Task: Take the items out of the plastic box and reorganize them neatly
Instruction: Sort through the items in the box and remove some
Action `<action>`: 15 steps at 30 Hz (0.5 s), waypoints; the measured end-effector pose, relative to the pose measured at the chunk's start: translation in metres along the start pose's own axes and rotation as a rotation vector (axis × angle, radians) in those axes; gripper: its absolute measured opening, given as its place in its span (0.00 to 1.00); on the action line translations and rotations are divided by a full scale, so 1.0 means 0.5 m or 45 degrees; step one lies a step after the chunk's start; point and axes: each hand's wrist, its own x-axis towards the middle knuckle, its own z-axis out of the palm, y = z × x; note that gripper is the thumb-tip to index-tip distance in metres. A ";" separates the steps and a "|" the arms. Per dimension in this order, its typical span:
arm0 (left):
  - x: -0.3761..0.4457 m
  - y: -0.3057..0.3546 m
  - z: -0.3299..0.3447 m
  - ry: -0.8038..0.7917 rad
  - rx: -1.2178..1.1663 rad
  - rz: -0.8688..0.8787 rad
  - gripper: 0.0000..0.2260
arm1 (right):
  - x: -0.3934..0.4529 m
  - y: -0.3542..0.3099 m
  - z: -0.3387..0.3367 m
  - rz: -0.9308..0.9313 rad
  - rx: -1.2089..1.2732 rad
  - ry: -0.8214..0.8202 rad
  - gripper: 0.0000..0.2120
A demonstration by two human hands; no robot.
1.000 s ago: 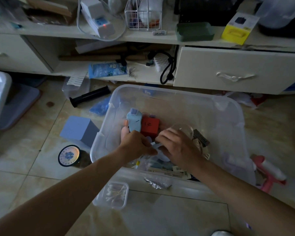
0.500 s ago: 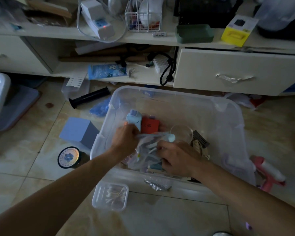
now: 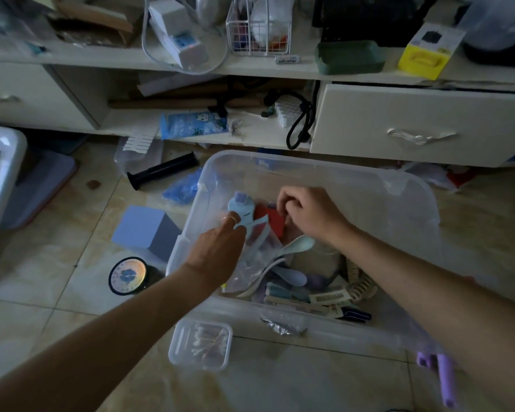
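Observation:
A clear plastic box (image 3: 405,203) stands on the tiled floor in front of a cabinet. Inside lie a light blue gadget (image 3: 242,207), a red box (image 3: 269,220), a clear bag of pastel spoons (image 3: 268,263), tags and a beige claw clip (image 3: 361,285). My left hand (image 3: 217,251) reaches into the box and grips the top of the clear bag near the blue gadget. Over the red box, my right hand (image 3: 308,214) has its fingers curled; what they hold is hidden.
Left of the box sit a blue block (image 3: 144,228), a round tin (image 3: 128,275), a black tube (image 3: 164,171) and blue plastic (image 3: 182,185). A small case of cotton swabs (image 3: 201,343) lies in front, a purple item (image 3: 443,379) at lower right. A white drawer (image 3: 414,126) stands behind.
My right hand moved from the near part of the box up to the red box. The spoon bag has been pulled up and opened out by my left hand.

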 end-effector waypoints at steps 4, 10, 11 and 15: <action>-0.006 -0.003 0.047 0.025 -0.058 -0.228 0.19 | -0.027 0.113 0.122 0.100 -0.428 -0.265 0.09; 0.002 0.005 0.060 -0.071 -0.155 -0.280 0.23 | -0.071 0.171 0.215 0.139 -0.737 -0.557 0.26; 0.006 0.007 0.063 -0.072 -0.205 -0.275 0.24 | -0.067 0.172 0.215 0.131 -0.631 -0.568 0.27; 0.013 0.015 0.071 -0.065 -0.340 -0.138 0.23 | -0.061 0.164 0.211 0.116 -0.174 -0.645 0.21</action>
